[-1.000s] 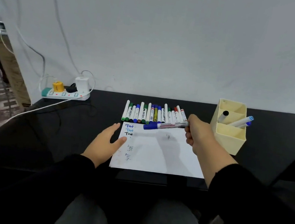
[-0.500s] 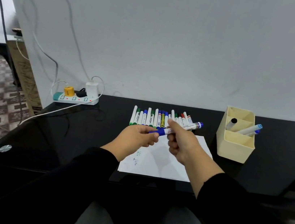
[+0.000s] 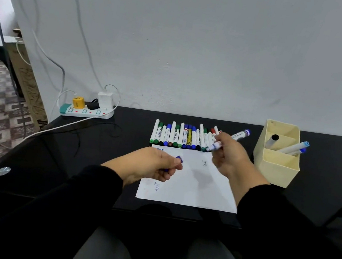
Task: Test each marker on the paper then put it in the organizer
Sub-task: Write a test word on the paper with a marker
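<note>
Right hand [image 3: 229, 154] raised over the far right part of the paper [image 3: 189, 180], fingers curled round an uncapped blue marker [image 3: 229, 140]; barrel slanted, tip end low and to the left near the front of the marker row, tail end high and to the right, pointing toward the organizer. Left hand [image 3: 156, 164] over the left part of the paper, fingers curled, pinching the blue cap [image 3: 179, 159] between thumb and fingers; only the cap's two ends visible. Hands apart from each other, cap and marker separated. Paper flat on the black tabletop [image 3: 119, 144], near edge close to the tabletop's front; blue handwriting at the top left corner, small marks at lower left and upper right, too small to read. Row of markers [image 3: 183, 136] lying side by side just beyond the paper's far edge, caps green, blue, black and red toward the paper; rightmost ones partly hidden behind the right hand. Cream organizer [image 3: 276, 166] standing on the tabletop right of the paper, divided into compartments; rear compartments holding one marker with a black end and two leaning markers with blue ends, front compartment showing nothing. Power strip [image 3: 86, 112] with plugs and white cable at the tabletop's far left, against the wall.
</note>
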The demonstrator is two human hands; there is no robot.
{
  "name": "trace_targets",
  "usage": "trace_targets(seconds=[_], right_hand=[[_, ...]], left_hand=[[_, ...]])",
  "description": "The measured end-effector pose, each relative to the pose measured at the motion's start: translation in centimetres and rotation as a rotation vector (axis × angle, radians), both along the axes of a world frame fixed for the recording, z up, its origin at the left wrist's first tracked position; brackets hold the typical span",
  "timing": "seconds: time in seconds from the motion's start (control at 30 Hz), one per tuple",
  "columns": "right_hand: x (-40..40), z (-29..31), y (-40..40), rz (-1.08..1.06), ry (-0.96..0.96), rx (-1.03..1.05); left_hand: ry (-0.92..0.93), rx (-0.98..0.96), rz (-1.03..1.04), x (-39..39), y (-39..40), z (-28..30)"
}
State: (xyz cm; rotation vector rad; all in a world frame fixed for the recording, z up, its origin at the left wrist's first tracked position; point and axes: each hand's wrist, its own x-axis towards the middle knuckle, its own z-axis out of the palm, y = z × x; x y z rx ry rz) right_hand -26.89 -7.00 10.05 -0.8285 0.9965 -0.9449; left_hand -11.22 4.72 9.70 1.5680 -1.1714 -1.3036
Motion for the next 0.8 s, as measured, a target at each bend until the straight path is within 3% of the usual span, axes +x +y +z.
trace_targets(seconds=[0.27, 0.4, 0.6, 0.8], right_hand=[[2.7, -1.7, 0.5, 0.118, 0.251, -0.122], [3.7, -3.2, 0.3, 0.155, 0.344, -0.200], [5.3, -5.1, -0.1, 0.111, 0.481, -0.265], [8.2, -6.7, 0.1, 0.102, 0.501, -0.402]], left_hand=[[-0.575, -0.062, 0.353, 2.3, -1.2, -3.4], [-0.873, 0.162, 0.346, 3.5, -2.5, -6.5], [-0.994, 0.213, 0.322, 4.8, -2.3, -9.0], [-1.108, 0.220, 0.221, 5.9, -2.1, -9.4]])
